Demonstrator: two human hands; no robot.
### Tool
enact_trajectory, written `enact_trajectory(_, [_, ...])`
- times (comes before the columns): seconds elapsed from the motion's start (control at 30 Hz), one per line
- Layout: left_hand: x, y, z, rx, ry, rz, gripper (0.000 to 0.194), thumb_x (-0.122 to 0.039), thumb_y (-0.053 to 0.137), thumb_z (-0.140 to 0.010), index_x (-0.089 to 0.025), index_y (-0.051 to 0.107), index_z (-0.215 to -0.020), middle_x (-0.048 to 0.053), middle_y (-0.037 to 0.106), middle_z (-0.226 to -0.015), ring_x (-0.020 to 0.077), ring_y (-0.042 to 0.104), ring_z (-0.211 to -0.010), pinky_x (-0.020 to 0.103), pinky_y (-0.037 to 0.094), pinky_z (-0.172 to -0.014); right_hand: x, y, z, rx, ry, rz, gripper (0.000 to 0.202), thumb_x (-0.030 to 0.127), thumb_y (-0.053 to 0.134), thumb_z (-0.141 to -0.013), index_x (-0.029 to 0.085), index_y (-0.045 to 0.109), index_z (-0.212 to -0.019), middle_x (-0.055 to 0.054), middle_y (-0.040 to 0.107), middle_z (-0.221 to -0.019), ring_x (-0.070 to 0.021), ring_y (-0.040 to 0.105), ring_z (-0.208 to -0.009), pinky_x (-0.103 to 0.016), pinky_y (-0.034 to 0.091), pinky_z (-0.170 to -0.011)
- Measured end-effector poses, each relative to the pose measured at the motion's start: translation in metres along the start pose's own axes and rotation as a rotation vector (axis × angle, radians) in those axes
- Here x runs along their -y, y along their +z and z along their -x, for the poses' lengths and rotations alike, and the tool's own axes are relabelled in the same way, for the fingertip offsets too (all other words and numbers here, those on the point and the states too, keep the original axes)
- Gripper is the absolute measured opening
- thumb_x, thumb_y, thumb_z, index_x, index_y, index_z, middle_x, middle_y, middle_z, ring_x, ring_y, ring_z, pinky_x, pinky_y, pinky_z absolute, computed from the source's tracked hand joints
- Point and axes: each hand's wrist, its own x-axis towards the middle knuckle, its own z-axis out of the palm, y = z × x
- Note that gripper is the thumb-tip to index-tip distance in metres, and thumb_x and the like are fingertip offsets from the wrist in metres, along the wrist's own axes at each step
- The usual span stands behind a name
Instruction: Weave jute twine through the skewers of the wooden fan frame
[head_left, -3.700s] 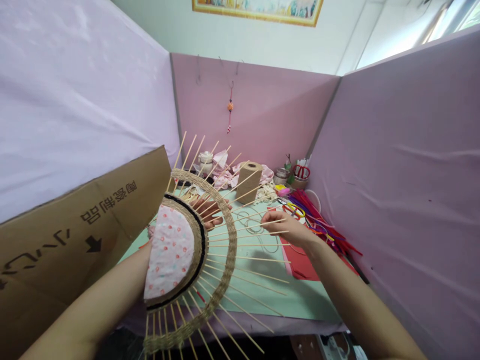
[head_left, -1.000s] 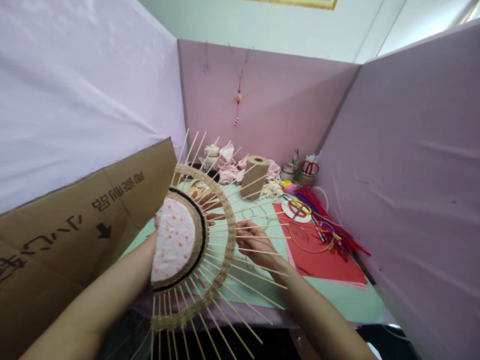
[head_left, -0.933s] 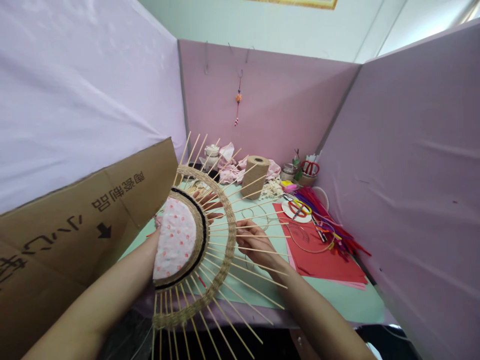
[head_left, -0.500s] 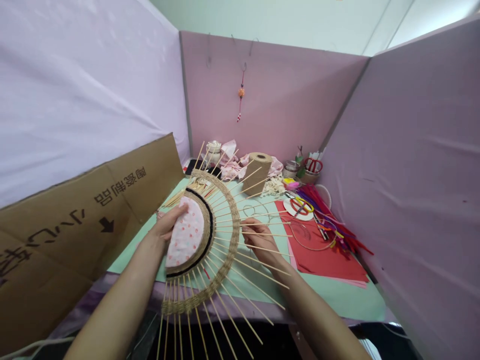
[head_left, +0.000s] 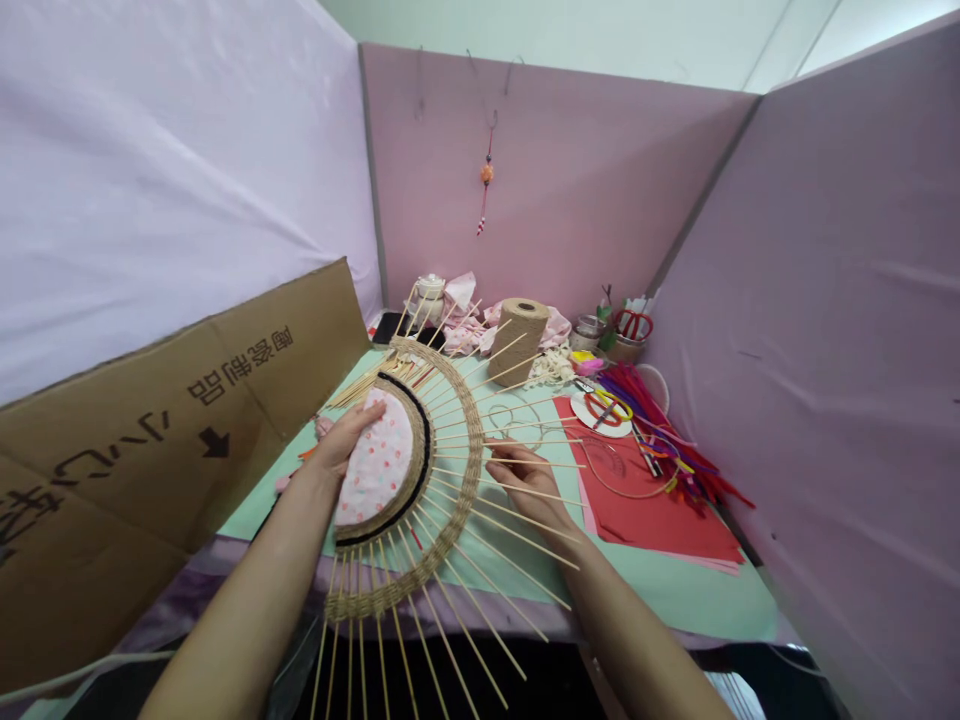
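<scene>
A half-round woven fan [head_left: 474, 440] fills the middle of the head view, with thin wooden sticks radiating outward through a band of twine. Its inner half-disc is white cloth with pink spots [head_left: 379, 470], edged in black and tan. My left hand [head_left: 346, 440] grips this cloth part from the left, thumb lying on top. Just outside the outer twine band, my right hand [head_left: 521, 475] is among the sticks, fingertips drawn together close to the band. What those fingertips pinch is too small to make out. Several sticks pass over the right hand.
Behind the fan stands a cone of brown twine [head_left: 519, 342]. Red sheets [head_left: 652, 490] lie at the right, with scissors [head_left: 607, 408] and a bundle of pipe cleaners [head_left: 675, 440]. A cardboard panel [head_left: 247, 390] borders the left side. Loose sticks [head_left: 360, 385] lie behind my left hand.
The whole view has shifted slightly. My right fingers have loosened a little beside the twine band; my left hand keeps its hold on the fan.
</scene>
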Motion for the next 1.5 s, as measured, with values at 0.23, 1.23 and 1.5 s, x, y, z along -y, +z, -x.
enact_trajectory(0.23, [0.001,0.004,0.002,-0.047,-0.02,-0.025,0.02,-0.024,0.072,-0.07,-0.015,0.066,-0.087,0.009,0.075,-0.075,0.0259,0.073,-0.076,0.032,0.06,-0.071,-0.005,0.0,-0.001,-0.138,0.029,-0.033,0.015,0.035,0.068,-0.075,0.022,0.067,-0.082,-0.005,0.063,-0.099,-0.0162,0.055,-0.08,-0.03,0.042,-0.069])
enact_trajectory(1.23, [-0.001,-0.095,0.089,-0.525,0.438,-1.388,0.048,-0.046,0.056,-0.08,-0.014,0.054,-0.115,0.016,0.064,-0.108,0.0285,0.062,-0.095,0.038,0.048,-0.086,-0.008,0.002,-0.001,-0.18,0.138,-0.433,0.021,0.03,0.076,-0.067,0.023,0.065,-0.083,-0.002,0.062,-0.118,-0.0021,0.033,-0.047,-0.022,0.026,-0.042])
enact_trajectory(1.5, [0.023,-0.078,0.055,-0.448,0.32,-1.746,0.053,-0.048,0.044,-0.086,-0.009,0.057,-0.12,0.02,0.058,-0.116,0.035,0.051,-0.111,0.045,0.041,-0.092,-0.007,0.004,-0.001,-0.194,0.139,-0.436,0.021,0.031,0.077,-0.065,0.023,0.065,-0.081,0.001,0.064,-0.112,-0.0009,0.037,-0.046,-0.02,0.033,-0.043])
